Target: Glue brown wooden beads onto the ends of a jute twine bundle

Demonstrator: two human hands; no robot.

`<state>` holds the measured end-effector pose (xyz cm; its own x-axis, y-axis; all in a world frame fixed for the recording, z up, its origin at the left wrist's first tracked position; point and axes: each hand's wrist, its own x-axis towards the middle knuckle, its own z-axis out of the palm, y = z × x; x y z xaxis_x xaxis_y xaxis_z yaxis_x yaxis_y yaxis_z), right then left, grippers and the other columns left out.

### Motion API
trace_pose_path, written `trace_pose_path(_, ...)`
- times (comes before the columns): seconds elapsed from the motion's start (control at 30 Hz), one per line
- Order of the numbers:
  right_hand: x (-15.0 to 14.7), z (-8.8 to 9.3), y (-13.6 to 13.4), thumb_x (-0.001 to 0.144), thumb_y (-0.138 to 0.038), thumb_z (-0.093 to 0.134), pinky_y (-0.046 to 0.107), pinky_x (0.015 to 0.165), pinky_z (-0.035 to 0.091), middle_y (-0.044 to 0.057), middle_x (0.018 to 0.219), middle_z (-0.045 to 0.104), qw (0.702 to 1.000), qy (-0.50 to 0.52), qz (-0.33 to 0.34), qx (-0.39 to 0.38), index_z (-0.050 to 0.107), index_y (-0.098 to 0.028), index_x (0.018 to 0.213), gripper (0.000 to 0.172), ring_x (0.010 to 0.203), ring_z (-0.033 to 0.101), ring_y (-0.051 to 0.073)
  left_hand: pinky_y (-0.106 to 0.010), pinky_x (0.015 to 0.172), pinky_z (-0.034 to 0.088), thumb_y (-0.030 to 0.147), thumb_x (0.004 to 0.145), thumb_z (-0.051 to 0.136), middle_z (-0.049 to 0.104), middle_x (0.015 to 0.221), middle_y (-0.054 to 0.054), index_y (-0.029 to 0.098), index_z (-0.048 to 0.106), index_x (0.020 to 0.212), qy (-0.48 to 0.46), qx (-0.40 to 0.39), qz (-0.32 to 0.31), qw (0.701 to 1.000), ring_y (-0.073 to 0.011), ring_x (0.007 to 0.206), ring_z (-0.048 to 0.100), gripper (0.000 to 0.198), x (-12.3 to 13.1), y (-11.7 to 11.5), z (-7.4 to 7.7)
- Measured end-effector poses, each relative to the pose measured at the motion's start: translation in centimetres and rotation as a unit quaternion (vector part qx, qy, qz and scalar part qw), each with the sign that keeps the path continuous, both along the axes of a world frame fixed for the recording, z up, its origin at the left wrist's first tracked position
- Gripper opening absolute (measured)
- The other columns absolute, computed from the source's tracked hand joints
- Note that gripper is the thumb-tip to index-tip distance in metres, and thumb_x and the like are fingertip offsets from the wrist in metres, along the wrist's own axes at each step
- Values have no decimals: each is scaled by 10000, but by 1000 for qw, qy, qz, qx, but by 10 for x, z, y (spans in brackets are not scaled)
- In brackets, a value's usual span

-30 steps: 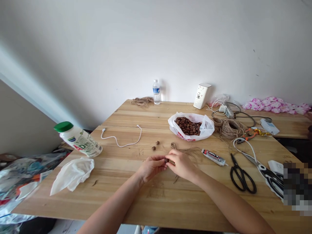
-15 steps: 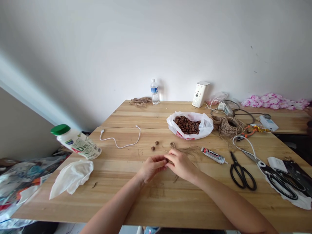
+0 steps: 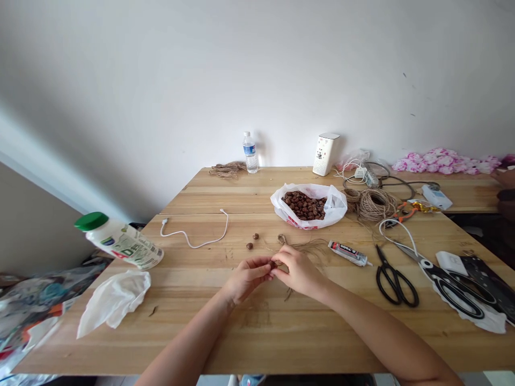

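Observation:
My left hand (image 3: pixel 246 276) and my right hand (image 3: pixel 298 269) meet at the middle of the wooden table (image 3: pixel 257 332), fingertips pinched together on a small brown bead (image 3: pixel 274 264). Thin jute twine strands (image 3: pixel 309 247) trail from my right hand toward the back right. Two loose brown beads (image 3: pixel 252 240) lie just beyond my left hand. A white plastic bag of brown beads (image 3: pixel 308 205) sits open further back.
A glue tube (image 3: pixel 348 253), black scissors (image 3: pixel 392 276) and larger scissors (image 3: pixel 446 279) lie to the right. A twine coil (image 3: pixel 372 203) sits behind them. A white cable (image 3: pixel 193 236), a tipped green-capped bottle (image 3: pixel 118 244) and a crumpled white bag (image 3: pixel 112 300) are on the left. A water bottle (image 3: pixel 250 153) stands at the wall.
Both hands stay pinched together on the bead with only small finger movement. The view has drifted slightly, so the table's things sit a little further left.

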<state>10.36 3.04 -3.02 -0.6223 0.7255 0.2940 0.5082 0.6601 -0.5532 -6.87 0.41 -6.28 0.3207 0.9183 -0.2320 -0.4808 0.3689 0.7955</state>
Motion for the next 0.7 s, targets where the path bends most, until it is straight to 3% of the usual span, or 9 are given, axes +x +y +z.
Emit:
trace_pose_path(0.37,-3,6,-3,732,-131,634,239,676,456,43,887,573,1000,-15,-16,-12,604,-167,891,166,762,581,147,-297,753,437,166,655,717,691,898,-119,113,707,916,-1,-9,5,1000,-175,773,610,266,0,0,0)
trace_pose_path(0.7,-4,6,-6,747,-155,628,247,663,457,53,892,578,1000,-16,-21,-2,613,-172,931,185,764,583,158,-267,741,447,185,635,746,697,862,-94,117,715,877,3,-14,24,1000,-145,744,606,253,0,0,-1)
